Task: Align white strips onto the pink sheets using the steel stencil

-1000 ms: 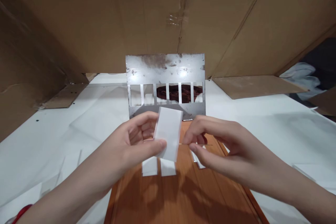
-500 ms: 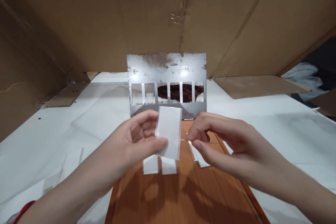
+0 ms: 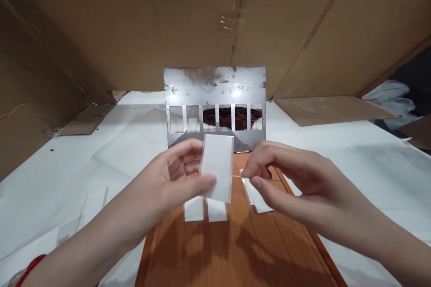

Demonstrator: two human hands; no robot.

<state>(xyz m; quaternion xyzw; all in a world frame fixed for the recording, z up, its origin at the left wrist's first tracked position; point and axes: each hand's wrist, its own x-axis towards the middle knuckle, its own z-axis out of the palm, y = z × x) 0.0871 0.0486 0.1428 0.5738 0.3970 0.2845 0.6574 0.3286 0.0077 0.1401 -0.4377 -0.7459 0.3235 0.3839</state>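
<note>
My left hand [image 3: 175,177] holds up a white rectangular card [image 3: 218,159] with a clear film edge, thumb on its front and fingers behind. To its right, my right hand [image 3: 292,172] is closed in a pinch. A thin pale strip [image 3: 237,176] pokes out on both sides of its fingertips; its exact kind I cannot make out. Below the right fingers, several white cards [image 3: 261,199] lie overlapped on the orange-brown wooden board [image 3: 232,255]. Two more white pieces, a left one [image 3: 194,210] and a right one [image 3: 217,211], lie beneath the held card, partly hidden.
Behind the board stands a stained metal plate [image 3: 215,85] with a row of rectangular openings, and something dark red [image 3: 240,118] shows through them. Cardboard walls [image 3: 188,18] enclose the white table [image 3: 336,152]. Loose white sheets [image 3: 32,251] lie at the left.
Both hands keep their grips almost in place. The thin strip by my right hand has risen slightly, and the right fingers have shifted a little to the right.
</note>
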